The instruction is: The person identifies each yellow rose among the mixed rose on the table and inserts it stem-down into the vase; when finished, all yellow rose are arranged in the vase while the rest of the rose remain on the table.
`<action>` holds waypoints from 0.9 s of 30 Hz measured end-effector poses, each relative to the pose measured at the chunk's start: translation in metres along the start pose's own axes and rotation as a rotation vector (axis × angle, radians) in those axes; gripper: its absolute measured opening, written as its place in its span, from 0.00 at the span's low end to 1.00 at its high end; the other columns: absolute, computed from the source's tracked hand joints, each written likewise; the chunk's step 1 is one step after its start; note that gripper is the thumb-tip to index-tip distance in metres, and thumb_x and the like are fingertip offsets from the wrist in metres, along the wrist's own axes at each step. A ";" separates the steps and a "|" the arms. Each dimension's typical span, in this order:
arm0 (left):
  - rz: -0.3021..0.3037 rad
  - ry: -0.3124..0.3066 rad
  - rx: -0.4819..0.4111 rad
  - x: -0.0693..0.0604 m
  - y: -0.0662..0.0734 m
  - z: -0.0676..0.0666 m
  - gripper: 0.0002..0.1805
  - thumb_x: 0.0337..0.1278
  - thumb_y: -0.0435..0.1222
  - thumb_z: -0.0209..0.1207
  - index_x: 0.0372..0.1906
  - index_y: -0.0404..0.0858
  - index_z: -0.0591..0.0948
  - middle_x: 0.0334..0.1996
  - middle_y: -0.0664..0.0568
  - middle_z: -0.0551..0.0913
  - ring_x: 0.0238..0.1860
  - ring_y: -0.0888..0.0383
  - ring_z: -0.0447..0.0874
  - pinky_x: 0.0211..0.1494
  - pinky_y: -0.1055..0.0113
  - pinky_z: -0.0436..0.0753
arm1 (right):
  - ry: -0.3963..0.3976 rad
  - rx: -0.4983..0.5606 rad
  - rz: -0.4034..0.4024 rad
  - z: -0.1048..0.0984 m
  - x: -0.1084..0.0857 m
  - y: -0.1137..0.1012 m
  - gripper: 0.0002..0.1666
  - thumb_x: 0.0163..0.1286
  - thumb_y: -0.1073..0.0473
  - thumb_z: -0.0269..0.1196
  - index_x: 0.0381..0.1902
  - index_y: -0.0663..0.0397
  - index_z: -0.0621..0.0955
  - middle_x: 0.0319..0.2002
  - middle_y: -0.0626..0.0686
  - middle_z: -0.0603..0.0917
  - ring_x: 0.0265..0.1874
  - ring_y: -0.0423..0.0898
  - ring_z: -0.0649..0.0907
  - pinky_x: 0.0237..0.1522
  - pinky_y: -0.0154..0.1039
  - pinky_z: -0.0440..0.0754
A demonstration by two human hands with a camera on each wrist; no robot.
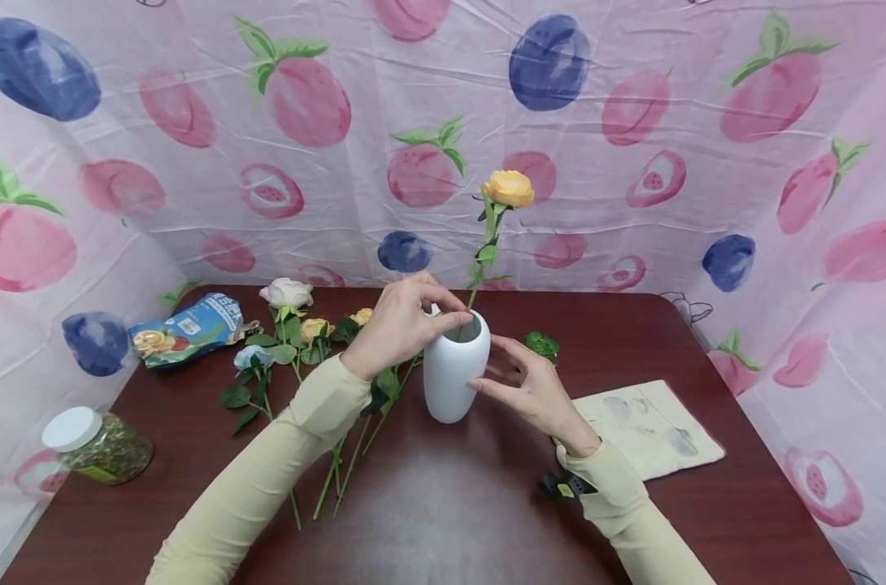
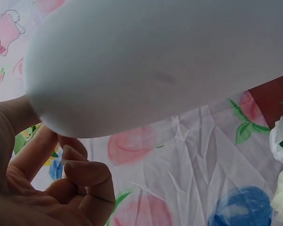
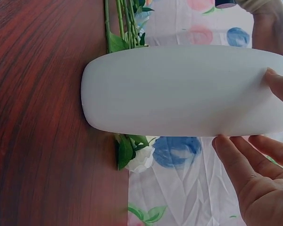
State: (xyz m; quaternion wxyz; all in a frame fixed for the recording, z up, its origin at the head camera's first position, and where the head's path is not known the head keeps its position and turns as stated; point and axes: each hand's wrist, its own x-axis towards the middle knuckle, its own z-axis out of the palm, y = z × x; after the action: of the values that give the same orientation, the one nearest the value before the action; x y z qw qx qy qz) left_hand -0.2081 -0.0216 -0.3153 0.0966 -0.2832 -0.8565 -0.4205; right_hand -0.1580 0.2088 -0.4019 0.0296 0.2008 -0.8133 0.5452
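Head view: the brown table filled the lower frame; the white vase stood upright at centre. The right hand grasped the vase's right side. The left hand, at the rim, appeared to pinch the stem of the yellow rose, already inside the mouth. Stem insertion seemed in hand; the next move called for seating, then releasing, the stem.

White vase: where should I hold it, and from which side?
Probably around the upper body of the white vase, from the right, thumb in front, fingers behind: it stands upright, rounded, no handle showing, and the left hand occupies its mouth from the left.
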 end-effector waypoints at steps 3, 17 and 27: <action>0.014 0.030 -0.008 -0.002 -0.003 0.003 0.06 0.58 0.45 0.73 0.35 0.48 0.92 0.30 0.59 0.81 0.32 0.59 0.73 0.38 0.64 0.71 | -0.002 0.002 0.000 0.000 0.000 0.001 0.36 0.64 0.56 0.75 0.69 0.42 0.76 0.64 0.50 0.81 0.58 0.49 0.86 0.56 0.43 0.85; -0.019 0.041 -0.063 -0.004 -0.005 0.001 0.14 0.54 0.44 0.76 0.22 0.42 0.86 0.24 0.56 0.76 0.29 0.58 0.72 0.33 0.65 0.71 | -0.005 -0.017 0.000 -0.001 0.000 0.001 0.37 0.64 0.58 0.75 0.69 0.44 0.76 0.63 0.52 0.81 0.58 0.50 0.86 0.56 0.42 0.85; -0.040 0.025 -0.086 -0.008 -0.007 -0.002 0.09 0.54 0.46 0.75 0.27 0.47 0.90 0.27 0.58 0.79 0.32 0.58 0.74 0.34 0.64 0.74 | -0.003 -0.023 -0.006 0.000 -0.001 0.002 0.36 0.64 0.58 0.75 0.69 0.43 0.76 0.62 0.51 0.81 0.57 0.49 0.86 0.55 0.42 0.85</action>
State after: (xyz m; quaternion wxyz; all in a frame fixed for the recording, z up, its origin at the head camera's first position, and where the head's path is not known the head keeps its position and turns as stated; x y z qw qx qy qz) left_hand -0.2059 -0.0295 -0.3217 0.0867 -0.2646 -0.8419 -0.4623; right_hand -0.1579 0.2097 -0.4040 0.0324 0.2038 -0.8190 0.5354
